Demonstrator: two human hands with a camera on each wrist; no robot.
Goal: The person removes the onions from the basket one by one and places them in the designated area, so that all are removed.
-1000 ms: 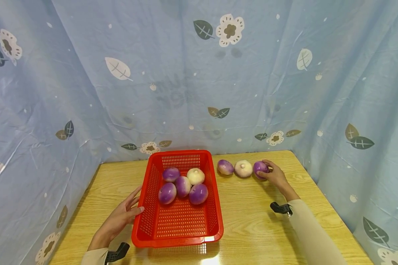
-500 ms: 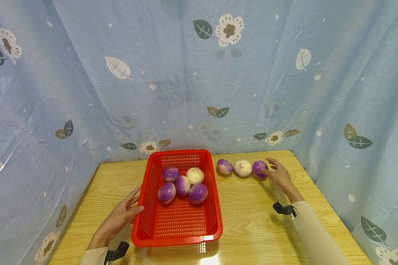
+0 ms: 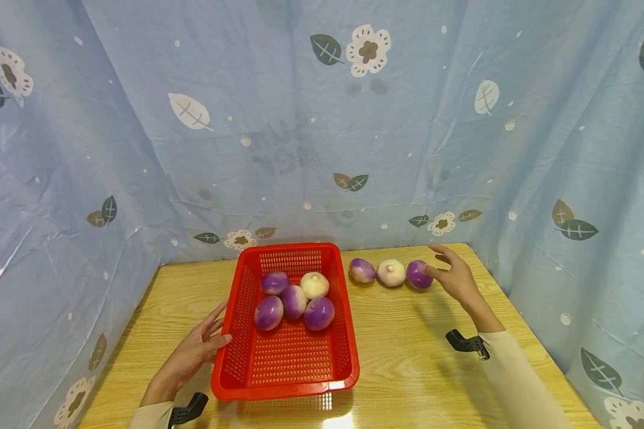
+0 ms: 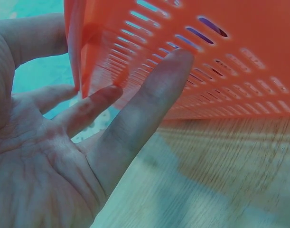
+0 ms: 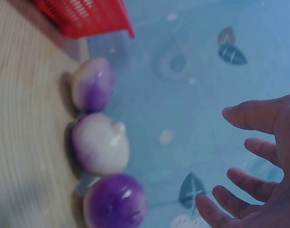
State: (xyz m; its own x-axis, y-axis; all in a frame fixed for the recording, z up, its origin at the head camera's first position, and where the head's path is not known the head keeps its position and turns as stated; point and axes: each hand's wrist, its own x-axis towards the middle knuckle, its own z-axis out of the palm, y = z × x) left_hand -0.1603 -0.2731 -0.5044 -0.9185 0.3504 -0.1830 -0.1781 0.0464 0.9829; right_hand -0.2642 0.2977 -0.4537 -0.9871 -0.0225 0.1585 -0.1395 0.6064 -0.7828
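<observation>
My left hand rests with relaxed, fairly straight fingers against the left side of a red plastic basket. In the left wrist view, fingertips touch the slotted wall. Several purple-and-white turnips sit in the basket, one of them a mostly white turnip. To its right, three more turnips stand in a row on the table: a purple-white turnip, a pale turnip and a purple turnip. Just right of the purple one, my right hand hovers with spread fingers, holding nothing; the right wrist view shows a gap between them.
The wooden table ends at a blue patterned curtain, which hangs behind and on both sides. The row of turnips lies near the back edge. Each wrist wears a black camera mount.
My right hand has let go of the purple turnip at the row's right end and drawn up and to the right, fingers spreading. The left hand and basket have stayed put.
</observation>
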